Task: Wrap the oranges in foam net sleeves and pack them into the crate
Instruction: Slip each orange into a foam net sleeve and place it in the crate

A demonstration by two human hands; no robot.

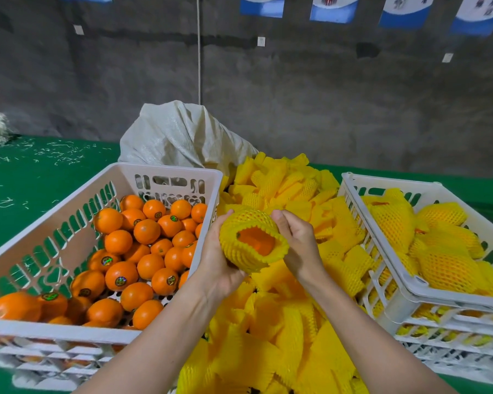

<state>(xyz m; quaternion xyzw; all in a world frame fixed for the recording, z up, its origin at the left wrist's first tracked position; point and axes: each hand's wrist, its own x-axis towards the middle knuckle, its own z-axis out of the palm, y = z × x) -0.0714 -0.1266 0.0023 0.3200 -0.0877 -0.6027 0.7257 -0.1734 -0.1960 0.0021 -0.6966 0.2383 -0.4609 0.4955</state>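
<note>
Fingers of the right hand pinch the 3 o'clock edge of a yellow foam net sleeve, while the left hand curls round it from 9 o'clock and beneath. An orange shows through the sleeve's open mouth, held in mid-air at frame centre. Beneath it, from 12 to 6 o'clock, lies a pile of empty sleeves. At 9 o'clock a white crate holds bare oranges, many with stickers. At 3 o'clock a second white crate, stacked on another, holds sleeved oranges. Both forearms reach in from 6 o'clock, wrists angled inward. A pale woven sack sits at 12 o'clock on the green table.
</note>
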